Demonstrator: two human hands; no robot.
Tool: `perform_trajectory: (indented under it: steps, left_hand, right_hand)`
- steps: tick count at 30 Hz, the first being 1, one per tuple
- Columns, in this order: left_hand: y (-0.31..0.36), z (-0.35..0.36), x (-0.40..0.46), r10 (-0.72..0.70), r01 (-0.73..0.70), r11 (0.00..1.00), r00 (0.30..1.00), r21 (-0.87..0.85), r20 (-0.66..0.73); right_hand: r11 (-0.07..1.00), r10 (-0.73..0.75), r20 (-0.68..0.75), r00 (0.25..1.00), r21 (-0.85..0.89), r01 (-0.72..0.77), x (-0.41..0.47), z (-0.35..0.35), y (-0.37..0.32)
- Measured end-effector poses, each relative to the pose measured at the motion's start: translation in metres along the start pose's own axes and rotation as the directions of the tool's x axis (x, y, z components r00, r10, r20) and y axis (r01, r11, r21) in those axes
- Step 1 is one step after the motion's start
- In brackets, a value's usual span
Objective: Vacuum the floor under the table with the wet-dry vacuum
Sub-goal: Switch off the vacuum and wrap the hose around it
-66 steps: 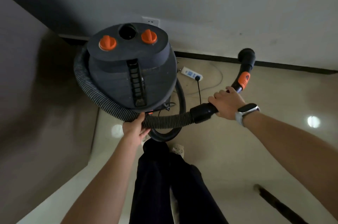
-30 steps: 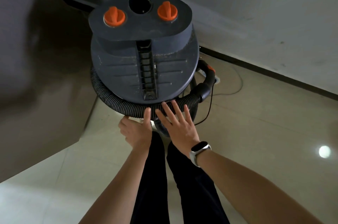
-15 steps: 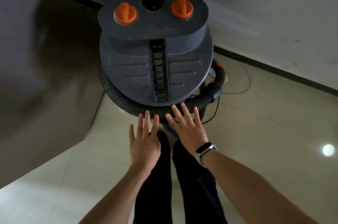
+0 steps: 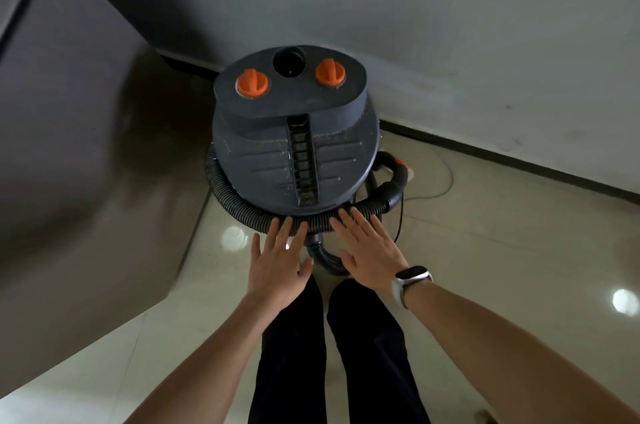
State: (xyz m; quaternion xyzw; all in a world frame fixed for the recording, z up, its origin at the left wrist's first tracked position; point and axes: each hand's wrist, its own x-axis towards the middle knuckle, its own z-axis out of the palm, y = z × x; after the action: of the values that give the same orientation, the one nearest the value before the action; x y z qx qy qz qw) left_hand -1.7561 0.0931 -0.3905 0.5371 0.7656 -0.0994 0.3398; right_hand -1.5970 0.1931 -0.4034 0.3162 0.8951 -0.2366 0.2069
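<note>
The dark grey wet-dry vacuum (image 4: 294,146) stands on the floor right in front of me, with two orange knobs (image 4: 251,84) and a round port on its top. Its black ribbed hose (image 4: 242,205) is coiled around the body, and the orange-trimmed wand end (image 4: 394,174) hangs at the right side. My left hand (image 4: 277,261) is spread flat, fingertips touching the hose at the near side. My right hand (image 4: 367,250), with a watch on the wrist, also lies flat with straight fingers on the hose. Neither hand holds anything.
A brown wall or cabinet face (image 4: 76,160) rises close on the left. A pale wall with a dark baseboard (image 4: 502,157) runs behind the vacuum. A thin cable (image 4: 443,181) trails on the glossy tile floor (image 4: 485,268) to the right. My legs stand just behind the vacuum.
Both hands let go of the hose and wand, which now lie wrapped around the vacuum. The hands have flattened against the hose, and the vacuum sits farther from me.
</note>
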Motion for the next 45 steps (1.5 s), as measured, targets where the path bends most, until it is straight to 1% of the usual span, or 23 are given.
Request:
perform_trajectory:
  steps: [2, 4, 6, 8, 11, 14, 18, 20, 22, 24, 26, 29, 31, 33, 36, 38, 41, 45]
  left_hand:
    - [0.006, -0.016, -0.010, 0.010, -0.015, 0.997, 0.997, -0.074, -0.073]
    - [0.013, -0.031, -0.020, 0.000, -0.027, 0.987, 0.986, -0.156, -0.167]
    - [0.021, -0.047, -0.028, -0.014, -0.048, 0.972, 0.965, -0.230, -0.260]
    - [0.030, -0.056, -0.033, -0.027, -0.074, 0.958, 0.939, -0.276, -0.344]
    - [0.054, -0.071, -0.036, -0.044, -0.097, 0.944, 0.911, -0.315, -0.410]
    - [0.093, -0.080, -0.032, -0.048, -0.117, 0.931, 0.899, -0.344, -0.435]
    - [0.157, -0.076, -0.008, -0.089, -0.111, 0.914, 0.883, -0.389, -0.460]
    - [0.194, -0.064, 0.010, -0.156, -0.057, 0.905, 0.878, -0.422, -0.453]
    - [0.237, -0.047, 0.031, -0.229, -0.017, 0.875, 0.867, -0.484, -0.444]
    - [0.280, -0.026, 0.051, -0.259, 0.007, 0.841, 0.883, -0.541, -0.391]
    - [0.315, -0.005, 0.071, -0.259, 0.002, 0.812, 0.897, -0.583, -0.358]
    - [0.350, 0.025, 0.099, -0.314, 0.060, 0.767, 0.903, -0.639, -0.292]
    - [0.356, 0.048, 0.118, -0.334, 0.110, 0.760, 0.912, -0.640, -0.240]
    - [0.352, 0.077, 0.141, -0.325, 0.139, 0.767, 0.926, -0.626, -0.192]
    - [0.333, 0.128, 0.192, -0.316, 0.157, 0.782, 0.934, -0.602, -0.167]
    - [0.320, 0.170, 0.243, -0.310, 0.170, 0.798, 0.939, -0.579, -0.152]
    - [0.305, 0.234, 0.323, -0.332, 0.217, 0.766, 0.940, -0.605, -0.083]
    - [0.291, 0.301, 0.419, -0.321, 0.216, 0.763, 0.945, -0.610, -0.067]
  right_hand:
    - [0.992, 0.075, -0.027, 0.997, 0.103, -0.072, -0.018, -0.018, -0.006]
    - [0.958, 0.161, -0.080, 0.984, 0.254, -0.136, -0.033, -0.040, -0.013]
    - [0.886, 0.268, -0.160, 0.950, 0.428, -0.178, -0.046, -0.061, -0.019]
    - [0.804, 0.368, -0.209, 0.906, 0.561, -0.197, -0.057, -0.077, -0.018]
    - [0.753, 0.425, -0.251, 0.870, 0.631, -0.186, -0.070, -0.089, -0.004]
    - [0.727, 0.441, -0.235, 0.866, 0.660, -0.191, -0.081, -0.098, 0.030]
    - [0.755, 0.387, -0.204, 0.899, 0.631, -0.181, -0.090, -0.113, 0.101]
    - [0.762, 0.357, -0.166, 0.919, 0.621, -0.184, -0.093, -0.115, 0.147]
    - [0.801, 0.292, -0.111, 0.950, 0.571, -0.179, -0.094, -0.112, 0.203]
    - [0.835, 0.273, -0.073, 0.959, 0.513, -0.199, -0.096, -0.107, 0.257]
    - [0.858, 0.272, -0.058, 0.960, 0.466, -0.215, -0.096, -0.100, 0.301]
    - [0.890, 0.252, -0.026, 0.967, 0.399, -0.221, -0.084, -0.080, 0.354]
    - [0.909, 0.221, 0.019, 0.975, 0.357, -0.213, -0.068, -0.058, 0.375]
    - [0.927, 0.187, 0.058, 0.981, 0.320, -0.195, -0.046, -0.027, 0.393]
    - [0.960, 0.109, 0.081, 0.991, 0.250, -0.127, 0.003, 0.037, 0.417]
    - [0.983, 0.043, 0.073, 0.996, 0.175, -0.056, 0.050, 0.087, 0.438]
    - [0.996, -0.032, 0.059, 0.998, 0.084, 0.027, 0.120, 0.161, 0.468]
    - [0.995, -0.100, 0.000, 0.995, 0.019, 0.100, 0.205, 0.240, 0.507]
